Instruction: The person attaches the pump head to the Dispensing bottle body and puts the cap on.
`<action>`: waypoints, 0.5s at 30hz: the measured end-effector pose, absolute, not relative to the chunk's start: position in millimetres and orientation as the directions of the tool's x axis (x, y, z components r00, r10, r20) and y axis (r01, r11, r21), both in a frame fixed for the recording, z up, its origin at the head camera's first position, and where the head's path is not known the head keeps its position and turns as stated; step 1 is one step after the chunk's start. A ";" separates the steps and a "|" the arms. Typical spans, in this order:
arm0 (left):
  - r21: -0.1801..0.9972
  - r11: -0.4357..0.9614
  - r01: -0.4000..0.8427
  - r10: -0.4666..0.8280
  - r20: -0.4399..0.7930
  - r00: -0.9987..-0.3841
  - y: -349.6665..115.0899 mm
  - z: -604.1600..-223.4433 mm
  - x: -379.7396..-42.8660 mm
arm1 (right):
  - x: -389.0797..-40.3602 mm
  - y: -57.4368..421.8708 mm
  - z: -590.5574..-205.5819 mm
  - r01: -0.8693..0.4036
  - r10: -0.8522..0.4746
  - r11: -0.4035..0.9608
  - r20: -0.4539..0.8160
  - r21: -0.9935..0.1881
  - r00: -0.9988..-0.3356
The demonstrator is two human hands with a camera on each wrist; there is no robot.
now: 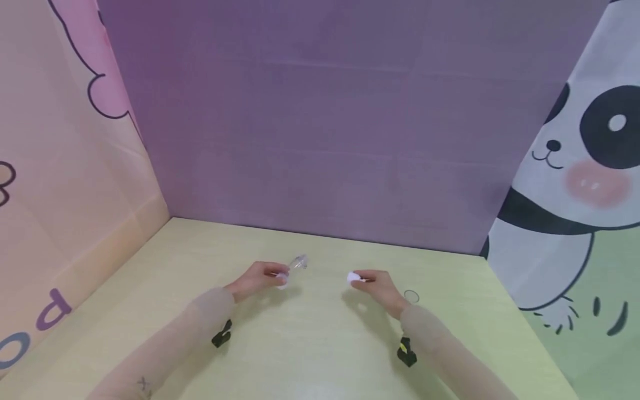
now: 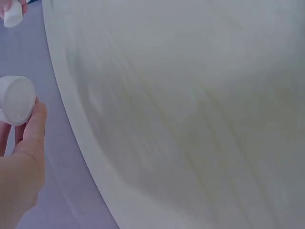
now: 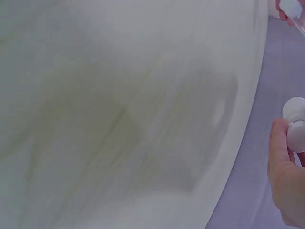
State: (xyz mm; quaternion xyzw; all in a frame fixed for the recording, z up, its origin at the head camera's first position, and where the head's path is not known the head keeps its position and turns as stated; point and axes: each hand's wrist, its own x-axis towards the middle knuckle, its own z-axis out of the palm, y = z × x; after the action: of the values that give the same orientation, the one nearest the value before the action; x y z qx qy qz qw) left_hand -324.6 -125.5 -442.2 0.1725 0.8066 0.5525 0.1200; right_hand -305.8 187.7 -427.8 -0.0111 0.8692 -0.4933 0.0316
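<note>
In the head view my left hand (image 1: 262,278) grips a small white round-ended piece (image 1: 282,280), and a clear plastic part (image 1: 299,262) slants up and away beside the fingers. The left wrist view shows the piece's flat white disc end (image 2: 20,100) facing the camera, held by the fingertips. My right hand (image 1: 377,283) pinches a small white cap-like piece (image 1: 353,277) between thumb and fingers. Two rounded white lobes (image 3: 296,136) of it show in the right wrist view. Both hands are apart, held above the table; I cannot tell exactly what the pieces are.
A thin ring (image 1: 411,296) lies on the pale yellow table (image 1: 320,344) beside my right wrist. Behind the table stands a purple fabric wall (image 1: 320,128). Printed panels close off the sides, with a panda (image 1: 542,261) on the right one.
</note>
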 end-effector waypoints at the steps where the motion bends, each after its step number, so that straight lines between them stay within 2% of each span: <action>1: 0.932 0.333 0.144 0.413 -0.007 -0.911 -123.8 -441.6 -324.2 | -305.3 189.1 -426.6 0.016 -0.047 0.510 -0.046 -0.860 -0.998; 7: 0.937 0.325 0.128 0.450 -0.035 -0.892 -119.2 -439.4 -321.3 | -304.4 193.0 -422.3 0.009 -0.056 0.492 -0.042 -0.871 -0.998; 15: 0.949 0.244 0.198 0.541 0.036 -0.841 -115.8 -448.6 -323.3 | -303.7 193.4 -418.9 0.037 -0.031 0.472 -0.059 -0.881 -0.998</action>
State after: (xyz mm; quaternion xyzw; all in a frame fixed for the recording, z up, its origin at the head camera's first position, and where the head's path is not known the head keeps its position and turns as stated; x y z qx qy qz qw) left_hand -323.3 -115.8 -448.6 0.2384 0.7741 0.5666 0.1512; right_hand -303.7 193.4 -418.9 0.0017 0.8573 -0.5138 0.0334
